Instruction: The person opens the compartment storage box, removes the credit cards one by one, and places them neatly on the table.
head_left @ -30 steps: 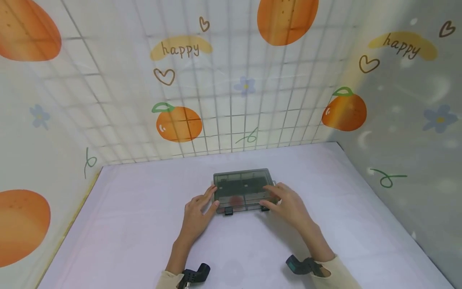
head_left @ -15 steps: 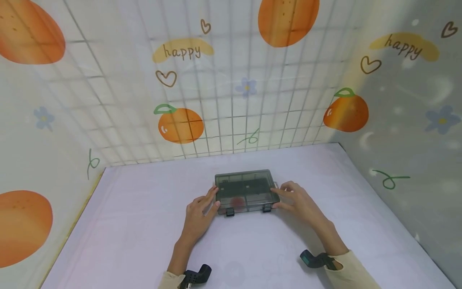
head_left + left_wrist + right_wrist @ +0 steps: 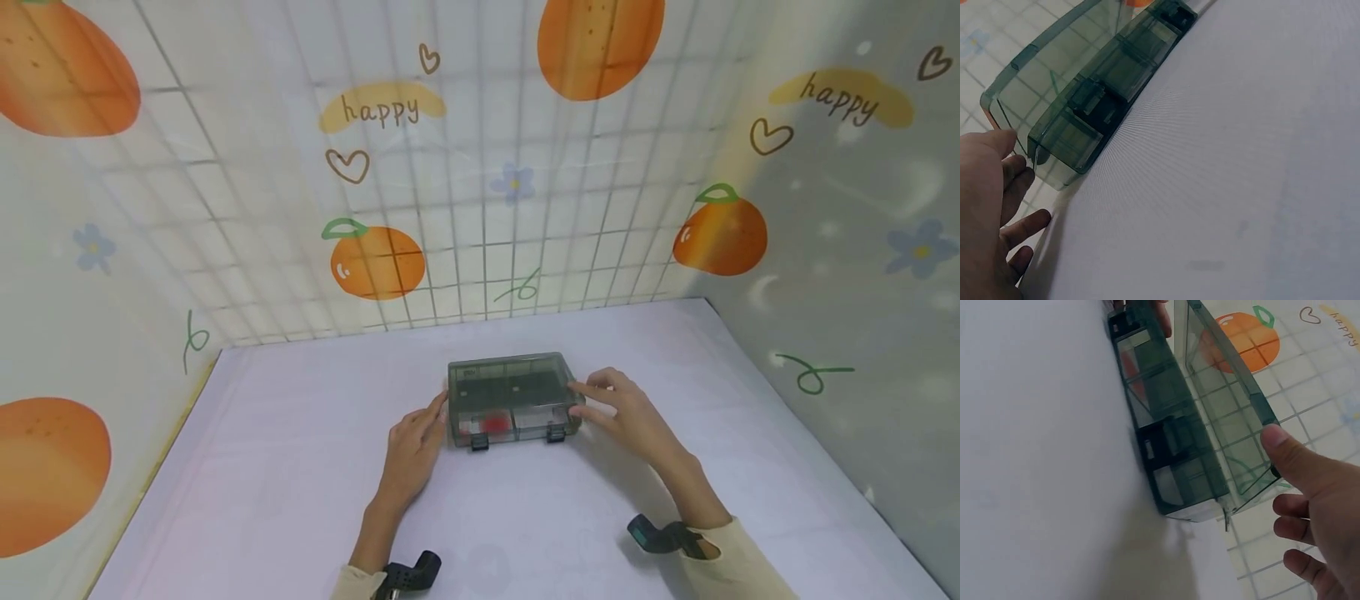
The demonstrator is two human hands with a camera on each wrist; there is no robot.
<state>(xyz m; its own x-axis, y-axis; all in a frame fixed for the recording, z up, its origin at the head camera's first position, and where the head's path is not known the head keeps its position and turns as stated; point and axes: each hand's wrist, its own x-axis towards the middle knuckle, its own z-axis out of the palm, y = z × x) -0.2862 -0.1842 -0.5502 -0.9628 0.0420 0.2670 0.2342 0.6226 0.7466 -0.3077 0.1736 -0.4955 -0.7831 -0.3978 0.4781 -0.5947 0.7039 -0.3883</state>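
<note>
A see-through dark green storage box (image 3: 532, 425) with compartments stands on the white table. Its hinged lid (image 3: 487, 390) is tilted partly up at the front. Two dark latches (image 3: 480, 442) hang unfastened along the front. Something red (image 3: 495, 422), blurred, shows inside the left front part. My right hand (image 3: 630, 421) holds the lid's right front corner between thumb and index finger; in the right wrist view its thumb (image 3: 1277, 439) lies on the lid's edge. My left hand (image 3: 412, 446) touches the box's left side, its thumb (image 3: 1002, 142) by the lid corner.
The white tabletop (image 3: 300, 475) spreads around the box. Cloth walls (image 3: 262, 200) printed with oranges, hearts and a grid enclose the back and both sides. A dark wrist camera (image 3: 412, 571) is strapped to the left wrist, another (image 3: 660, 535) to the right.
My right hand has shifted right from the front latch to the lid's right corner, and the lid's front has risen. My left hand has stayed at the left side, its thumb drawn in.
</note>
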